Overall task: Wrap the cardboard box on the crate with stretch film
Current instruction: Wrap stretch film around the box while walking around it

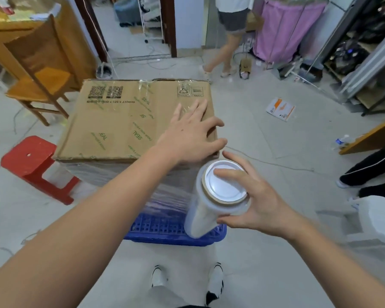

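Tiled floor; left hand flat on cardboard box; right hand grips film roll.

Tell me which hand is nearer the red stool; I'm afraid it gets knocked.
Left. The left hand rests flat on the box, which stands beside the red stool. The right hand grips the film roll farther right, past the box's corner.

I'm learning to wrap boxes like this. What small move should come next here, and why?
Probably carry the film roll in the right hand around the cardboard box's right corner: film already covers its near side, and the left hand presses the top steady.
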Tool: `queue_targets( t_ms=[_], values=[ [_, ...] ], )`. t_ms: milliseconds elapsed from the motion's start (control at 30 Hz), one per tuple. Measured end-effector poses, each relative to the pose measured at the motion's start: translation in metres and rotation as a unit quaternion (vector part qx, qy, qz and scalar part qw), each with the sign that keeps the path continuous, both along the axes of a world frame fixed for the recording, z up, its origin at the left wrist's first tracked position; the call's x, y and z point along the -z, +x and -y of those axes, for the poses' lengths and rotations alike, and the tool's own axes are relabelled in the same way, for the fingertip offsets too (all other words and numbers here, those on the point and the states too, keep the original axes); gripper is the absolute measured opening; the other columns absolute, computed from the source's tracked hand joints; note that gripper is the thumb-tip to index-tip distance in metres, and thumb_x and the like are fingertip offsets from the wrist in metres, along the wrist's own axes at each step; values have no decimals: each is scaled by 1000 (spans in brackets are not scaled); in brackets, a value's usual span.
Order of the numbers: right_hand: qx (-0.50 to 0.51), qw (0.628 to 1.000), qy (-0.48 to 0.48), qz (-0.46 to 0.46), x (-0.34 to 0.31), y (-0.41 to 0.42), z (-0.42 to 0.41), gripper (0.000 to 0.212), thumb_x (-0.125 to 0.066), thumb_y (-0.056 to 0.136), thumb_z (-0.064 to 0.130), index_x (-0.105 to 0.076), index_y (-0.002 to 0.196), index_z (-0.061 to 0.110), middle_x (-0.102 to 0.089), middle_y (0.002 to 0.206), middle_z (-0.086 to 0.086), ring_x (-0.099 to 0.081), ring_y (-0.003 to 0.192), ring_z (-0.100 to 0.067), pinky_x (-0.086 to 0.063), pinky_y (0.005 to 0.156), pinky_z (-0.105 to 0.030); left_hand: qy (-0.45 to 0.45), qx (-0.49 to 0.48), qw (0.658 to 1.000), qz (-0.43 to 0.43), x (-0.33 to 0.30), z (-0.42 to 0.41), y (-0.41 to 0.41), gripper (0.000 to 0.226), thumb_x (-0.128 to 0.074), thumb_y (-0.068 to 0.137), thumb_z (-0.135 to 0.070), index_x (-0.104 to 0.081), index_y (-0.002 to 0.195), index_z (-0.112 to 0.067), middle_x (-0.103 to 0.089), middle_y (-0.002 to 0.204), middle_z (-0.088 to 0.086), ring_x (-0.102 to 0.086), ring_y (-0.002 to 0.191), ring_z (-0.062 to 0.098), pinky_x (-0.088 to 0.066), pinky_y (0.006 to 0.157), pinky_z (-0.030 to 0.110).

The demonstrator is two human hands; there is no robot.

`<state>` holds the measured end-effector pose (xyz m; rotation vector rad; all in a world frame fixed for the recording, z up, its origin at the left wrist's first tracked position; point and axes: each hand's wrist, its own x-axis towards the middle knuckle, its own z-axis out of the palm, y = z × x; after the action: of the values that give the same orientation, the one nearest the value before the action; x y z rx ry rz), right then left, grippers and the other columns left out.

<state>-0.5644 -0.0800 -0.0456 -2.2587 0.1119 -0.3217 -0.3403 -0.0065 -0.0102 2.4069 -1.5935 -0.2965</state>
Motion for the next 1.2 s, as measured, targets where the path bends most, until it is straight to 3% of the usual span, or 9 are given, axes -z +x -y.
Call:
queue_targets(
  t_ms=[100,267,400,467,633,700,900,1200],
  values=[
    [-12,997,70,12,7,-2,5,88,-100,60,16,-54,135,25,-29,160,0,-31,150,-14,-33,118,-29,-5,-7,1000,6,1,-2,-2,53,-48,93,-64,-49,143,-47,-7,174,7,2,161,17,7,128,51],
    [-65,987,139,-48,10,-3,23,91,-98,62,11,-48,133,42,-26,163,7,-23,153,-10,-30,121,-40,3,-9,1000,23,1,-4,-5,53,-48,94,-63,-49,144,-46,-9,174,6,0,160,16,6,128,50],
    [-54,989,137,-15,12,-3,22,89,-97,60,12,-51,132,33,-44,150,6,-42,143,-18,-38,116,-42,1,-10,1000,29,1,-3,-6,53,-46,93,-64,-50,143,-46,-11,174,6,-1,160,16,5,128,51],
    [-33,991,131,4,12,-3,15,86,-97,57,16,-53,129,32,-49,145,6,-47,138,-19,-41,112,-38,-3,-8,1000,29,1,-3,-7,55,-43,91,-66,-50,142,-46,-12,174,5,-3,160,16,4,129,51],
    [53,991,120,11,12,-16,0,84,-99,53,16,-53,118,43,-51,136,22,-51,129,-8,-40,99,-14,-6,1,1000,26,-2,-7,-6,61,-36,88,-69,-52,142,-46,-15,173,-4,-5,160,15,3,128,53],
    [92,988,122,12,11,-24,0,86,-100,52,15,-53,118,45,-53,133,23,-52,127,-6,-43,100,-18,-7,4,1000,28,-2,-6,-6,58,-38,90,-67,-54,141,-45,-16,173,-5,-7,160,16,3,128,53],
    [148,980,134,9,-2,-28,-6,87,-101,52,16,-53,115,50,-55,136,15,-51,132,-15,-46,105,-47,-8,7,1000,19,-2,-5,-3,54,-39,91,-67,-55,137,-46,-14,173,-4,-6,160,16,3,128,55],
    [214,973,91,2,-12,-32,-13,87,-101,49,19,-52,110,58,-56,130,11,-56,112,-11,-49,96,-38,-11,4,1000,17,0,-2,-2,43,-44,97,-63,-56,134,-45,-12,174,-5,-4,160,16,4,127,55]
  ],
)
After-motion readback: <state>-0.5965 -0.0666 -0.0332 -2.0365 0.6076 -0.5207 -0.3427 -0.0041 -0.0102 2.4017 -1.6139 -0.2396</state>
